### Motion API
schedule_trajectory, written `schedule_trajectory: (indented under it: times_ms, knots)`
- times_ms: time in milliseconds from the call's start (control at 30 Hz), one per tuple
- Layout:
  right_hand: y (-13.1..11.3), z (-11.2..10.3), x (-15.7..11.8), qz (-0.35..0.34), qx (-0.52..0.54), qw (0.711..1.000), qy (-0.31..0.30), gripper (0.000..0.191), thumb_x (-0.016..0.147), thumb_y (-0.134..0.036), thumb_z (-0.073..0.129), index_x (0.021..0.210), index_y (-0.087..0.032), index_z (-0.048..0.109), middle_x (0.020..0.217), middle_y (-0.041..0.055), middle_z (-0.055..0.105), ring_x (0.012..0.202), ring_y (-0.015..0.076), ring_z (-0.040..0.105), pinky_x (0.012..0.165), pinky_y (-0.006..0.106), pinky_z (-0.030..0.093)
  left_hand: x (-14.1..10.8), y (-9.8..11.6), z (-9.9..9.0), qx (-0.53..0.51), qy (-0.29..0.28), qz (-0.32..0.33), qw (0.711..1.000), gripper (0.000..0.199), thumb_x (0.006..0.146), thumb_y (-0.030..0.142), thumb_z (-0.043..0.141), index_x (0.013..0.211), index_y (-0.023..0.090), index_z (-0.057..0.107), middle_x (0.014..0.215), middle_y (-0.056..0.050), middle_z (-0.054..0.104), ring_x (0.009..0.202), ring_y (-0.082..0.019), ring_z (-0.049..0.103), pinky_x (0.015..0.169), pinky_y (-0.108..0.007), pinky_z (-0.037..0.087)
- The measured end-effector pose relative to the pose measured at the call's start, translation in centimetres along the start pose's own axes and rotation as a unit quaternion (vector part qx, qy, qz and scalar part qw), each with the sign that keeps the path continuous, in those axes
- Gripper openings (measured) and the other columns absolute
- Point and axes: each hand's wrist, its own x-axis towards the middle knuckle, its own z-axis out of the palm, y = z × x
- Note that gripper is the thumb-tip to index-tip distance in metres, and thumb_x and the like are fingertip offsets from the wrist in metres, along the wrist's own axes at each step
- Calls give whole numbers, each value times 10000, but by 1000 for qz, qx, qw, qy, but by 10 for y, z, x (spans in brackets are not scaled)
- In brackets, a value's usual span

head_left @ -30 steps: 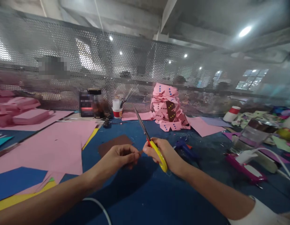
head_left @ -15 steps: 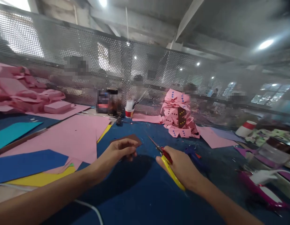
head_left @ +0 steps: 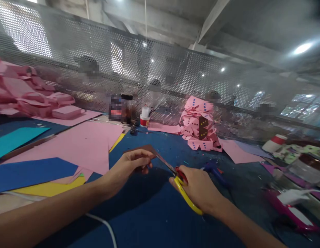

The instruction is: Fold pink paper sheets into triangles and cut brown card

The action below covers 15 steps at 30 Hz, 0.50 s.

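Note:
My left hand is closed in a pinch on a piece of brown paper, which sticks out beyond the fingers. Wrapped round the handles of a pair of scissors, with one yellow loop and one red, is my right hand. The scissor blades point left and away, and their tips meet the right edge of the brown paper. Whether the blades are parted is too blurred to tell. Just past my right hand lies a dark blue tool, partly hidden, perhaps a glue gun.
Pink sheets, blue paper and yellow paper lie left. A stack of folded pink paper pieces stands ahead, near a red-and-white cup. A magenta tool is at right. A white cord crosses the near table.
The scissors have moved left, bringing their tips from apart to the brown paper's edge. My left hand has tilted the paper slightly. The whole view has shifted a little.

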Motion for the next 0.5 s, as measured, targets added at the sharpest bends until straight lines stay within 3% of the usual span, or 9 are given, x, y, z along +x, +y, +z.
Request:
schedule_trajectory:
  times_ms: [500]
  knots:
    - [-7, 3, -1, -2, 4, 1000, -11, 339, 927, -506, 548, 774, -203, 560, 731, 22, 697, 645, 180, 642, 552, 283, 230, -1, -3, 3, 4, -6, 20, 1000, 218, 835, 384, 716, 881, 174, 686, 765, -8, 635, 657, -114, 537, 641, -230, 423]
